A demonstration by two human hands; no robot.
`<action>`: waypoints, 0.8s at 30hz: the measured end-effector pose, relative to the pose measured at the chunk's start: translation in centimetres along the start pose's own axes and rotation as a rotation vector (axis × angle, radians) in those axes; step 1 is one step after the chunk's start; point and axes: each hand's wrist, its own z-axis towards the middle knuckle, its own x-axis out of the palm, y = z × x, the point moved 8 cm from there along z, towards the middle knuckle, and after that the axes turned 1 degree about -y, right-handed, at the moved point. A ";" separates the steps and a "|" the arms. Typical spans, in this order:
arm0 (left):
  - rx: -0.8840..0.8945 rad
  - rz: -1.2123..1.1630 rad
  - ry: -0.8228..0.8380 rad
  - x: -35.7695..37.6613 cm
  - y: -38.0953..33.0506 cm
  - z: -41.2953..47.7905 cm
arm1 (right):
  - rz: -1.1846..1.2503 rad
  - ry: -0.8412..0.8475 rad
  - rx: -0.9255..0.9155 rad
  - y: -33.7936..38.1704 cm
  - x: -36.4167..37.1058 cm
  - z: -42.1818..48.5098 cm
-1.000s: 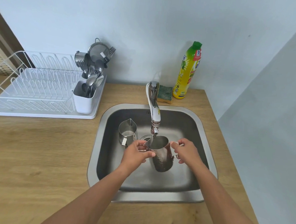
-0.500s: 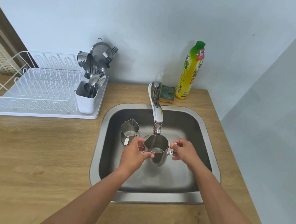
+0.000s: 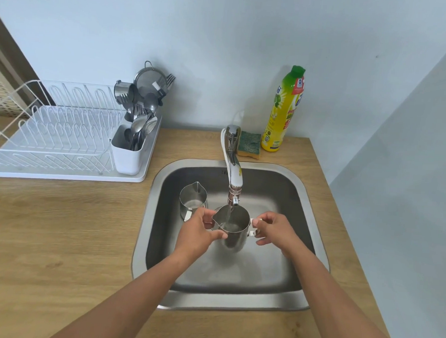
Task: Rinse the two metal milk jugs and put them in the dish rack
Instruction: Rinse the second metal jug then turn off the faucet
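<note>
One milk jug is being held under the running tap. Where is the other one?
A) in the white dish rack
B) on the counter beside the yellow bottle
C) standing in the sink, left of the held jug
C: the other jug stands upright in the sink, left of the held jug, which the left hand and right hand grip under the tap.

Views: one only, head-worn, wide-angle.
Position: I look from above the near rim of the sink [image 3: 235, 301], close in.
Facing: forward and down, toward the wall [image 3: 223, 39].
Centre: jug [image 3: 235, 240] under the tap [image 3: 233, 169].
Edges: dish rack [image 3: 50, 134] far left; both forearms [image 3: 132, 293] enter from below.
</note>
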 end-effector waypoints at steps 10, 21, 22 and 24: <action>0.008 -0.023 -0.011 -0.3 -0.5 0.2 | 0.082 -0.055 0.007 0.4 -0.4 0.1; -0.017 -0.067 0.026 -0.8 0.1 0.6 | 0.031 0.014 0.033 -0.1 0.8 -0.8; -0.022 -0.064 0.036 -0.7 0.3 0.7 | 0.029 0.020 0.035 -0.2 0.9 -0.8; -0.020 -0.046 0.038 -0.6 0.4 0.7 | 0.055 -0.011 0.036 -0.3 0.6 -0.8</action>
